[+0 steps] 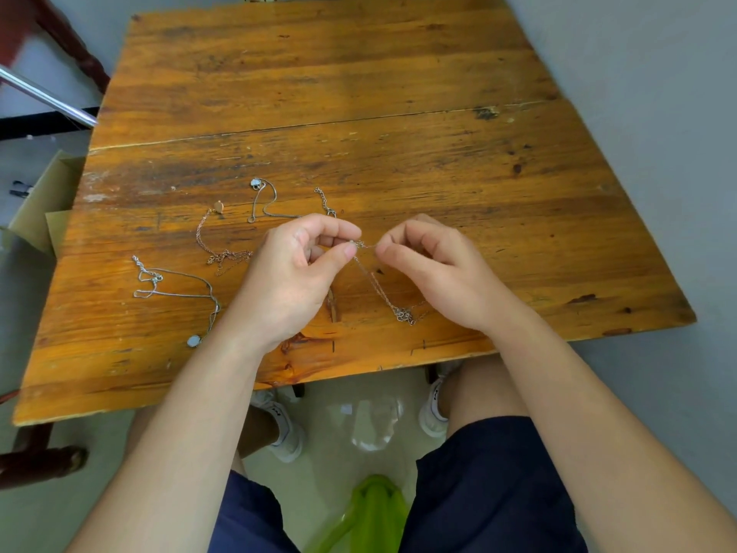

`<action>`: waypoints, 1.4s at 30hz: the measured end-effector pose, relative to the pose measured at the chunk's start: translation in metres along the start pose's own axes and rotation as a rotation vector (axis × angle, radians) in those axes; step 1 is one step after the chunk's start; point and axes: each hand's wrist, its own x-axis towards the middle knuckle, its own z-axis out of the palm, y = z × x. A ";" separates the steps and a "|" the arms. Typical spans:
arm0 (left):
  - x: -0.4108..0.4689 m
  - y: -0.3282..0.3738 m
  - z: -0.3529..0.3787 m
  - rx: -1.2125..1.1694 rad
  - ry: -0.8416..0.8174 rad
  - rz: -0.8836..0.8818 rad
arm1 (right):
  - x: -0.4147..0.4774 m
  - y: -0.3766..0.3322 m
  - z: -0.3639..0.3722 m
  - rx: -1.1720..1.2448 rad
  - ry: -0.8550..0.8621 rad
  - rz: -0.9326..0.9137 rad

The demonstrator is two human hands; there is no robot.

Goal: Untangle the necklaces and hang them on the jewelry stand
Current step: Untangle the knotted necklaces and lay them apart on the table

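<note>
While the left hand and right hand pinch one thin chain, a hard pull may tighten its tangle.

Worn wooden table on pale glossy floor, grey wall beside.

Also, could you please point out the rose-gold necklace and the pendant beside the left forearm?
Rose-gold necklace (223, 256): head view, tangled part of its chain.
Pendant (194, 341): head view, its middle.
</note>
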 end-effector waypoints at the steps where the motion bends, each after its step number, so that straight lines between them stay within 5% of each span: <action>1: 0.001 0.001 0.000 -0.001 0.002 0.000 | 0.001 -0.001 -0.002 0.052 -0.014 0.038; 13: 0.004 0.006 -0.002 -0.170 -0.024 -0.021 | 0.001 0.000 -0.016 0.407 0.013 0.137; 21: 0.001 0.004 -0.007 -0.194 0.044 -0.023 | -0.003 0.002 -0.036 0.909 0.014 0.117; 42: -0.029 0.014 -0.023 -0.622 0.067 -0.096 | -0.035 -0.024 -0.053 0.954 0.258 0.098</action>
